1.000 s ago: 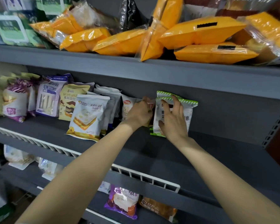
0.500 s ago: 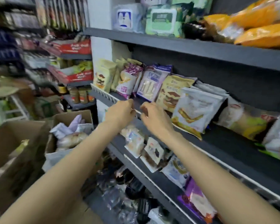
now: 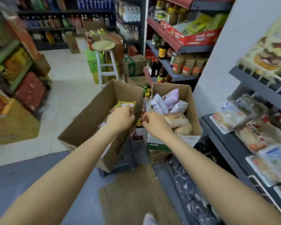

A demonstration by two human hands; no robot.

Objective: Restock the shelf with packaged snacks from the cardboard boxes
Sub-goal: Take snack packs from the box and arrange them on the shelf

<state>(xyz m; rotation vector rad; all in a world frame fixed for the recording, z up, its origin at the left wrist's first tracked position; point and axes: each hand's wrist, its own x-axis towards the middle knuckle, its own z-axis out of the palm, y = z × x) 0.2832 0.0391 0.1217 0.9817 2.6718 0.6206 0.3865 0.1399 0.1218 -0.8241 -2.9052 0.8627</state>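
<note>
Packaged snacks [image 3: 168, 103] in white and lilac wrappers, with pale bread buns below them, fill the right cardboard box [image 3: 187, 95], which stands on the floor just beside the end of the snack shelf [image 3: 256, 88]; the left cardboard box [image 3: 91, 111], tilted and touching it, holds a few yellow packs at its far wall. The left hand [image 3: 120, 120] and right hand [image 3: 154, 123] hang with curled fingers above the seam between the boxes, and whether either grasps anything I cannot tell. Beyond stands a white stool [image 3: 105, 62] among stacked cartons.
</note>
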